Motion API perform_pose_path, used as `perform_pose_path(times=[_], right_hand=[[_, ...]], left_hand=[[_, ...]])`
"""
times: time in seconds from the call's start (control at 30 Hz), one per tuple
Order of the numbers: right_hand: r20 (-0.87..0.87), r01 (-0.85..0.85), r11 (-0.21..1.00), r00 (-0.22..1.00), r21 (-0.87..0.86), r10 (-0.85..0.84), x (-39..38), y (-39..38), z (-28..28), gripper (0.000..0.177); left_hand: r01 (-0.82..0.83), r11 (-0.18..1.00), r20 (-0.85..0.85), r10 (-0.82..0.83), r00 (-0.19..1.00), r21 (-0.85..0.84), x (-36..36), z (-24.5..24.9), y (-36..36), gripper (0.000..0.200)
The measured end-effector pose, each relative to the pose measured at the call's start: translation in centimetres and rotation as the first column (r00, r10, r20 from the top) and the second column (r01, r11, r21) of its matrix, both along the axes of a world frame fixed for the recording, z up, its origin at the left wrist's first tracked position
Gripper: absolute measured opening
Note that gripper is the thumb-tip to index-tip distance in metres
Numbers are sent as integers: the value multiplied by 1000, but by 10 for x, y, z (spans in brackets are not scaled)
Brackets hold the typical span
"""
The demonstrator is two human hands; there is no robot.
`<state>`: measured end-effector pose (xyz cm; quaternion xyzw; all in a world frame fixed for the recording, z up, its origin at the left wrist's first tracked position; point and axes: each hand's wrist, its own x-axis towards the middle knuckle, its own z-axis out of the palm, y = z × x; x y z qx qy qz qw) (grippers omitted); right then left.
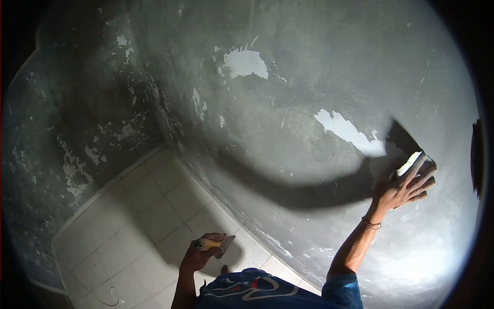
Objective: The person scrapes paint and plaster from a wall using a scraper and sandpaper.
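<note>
Grey plastered wall: the right hand clamps a broad putty-loaded blade flat against it for spreading; the left hand grips a yellow-handled scraper, parked low.

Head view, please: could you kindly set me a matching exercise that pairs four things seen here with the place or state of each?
Things:
1. right hand
2. left hand
3. floor tiles
4. bracelet

Places or states:
A. pale squares, meeting the foot of the wall
B. raised, fingers pressing a white-smeared blade against the grey wall
C. worn around a wrist
D. held low, gripping a small putty knife

Pairs: 1-B, 2-D, 3-A, 4-C
</note>
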<state>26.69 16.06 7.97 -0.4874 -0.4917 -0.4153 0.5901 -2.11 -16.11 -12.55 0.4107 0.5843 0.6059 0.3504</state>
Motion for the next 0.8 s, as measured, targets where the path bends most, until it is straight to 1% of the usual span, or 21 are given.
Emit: perform_pose_path(times=[0.1,0.17,0.23,0.33,0.47,0.53,0.57,0.63,0.77,0.8], right_hand=[[23,3,1000,1000,11,-3,3,3,-2,64],[17,-31,999,999,-9,31,3,1,-1,67],[15,-32,999,999,-11,32,1,0,1,67],[6,-45,998,999,-39,45,0,-3,0,65],[30,-33,999,999,-25,34,2,-2,-1,63],[43,-21,1000,999,-24,22,3,-2,-2,63],[41,-20,1000,999,-22,20,3,-2,-2,63],[39,-20,1000,999,-14,21,2,-1,-1,62],[34,-8,1000,999,-8,8,0,-1,0,61],[29,-6,1000,1000,-13,6,-1,-2,0,61]], left_hand=[[19,1000,-6,-19,1000,-5,2,1,-2,33],[39,999,-14,-39,999,-14,2,5,-2,32],[44,998,-78,-47,996,-49,3,10,0,30],[62,997,-60,-65,996,-51,4,9,2,29],[78,997,-28,-79,997,-25,3,3,5,29],[100,995,-114,-101,988,-21,4,7,7,29],[103,994,-112,-104,988,-20,4,6,7,29],[97,995,-10,-98,995,-21,5,3,7,28],[92,996,-15,-92,996,-11,5,-1,5,26],[78,997,12,-78,997,30,5,-4,5,27]])
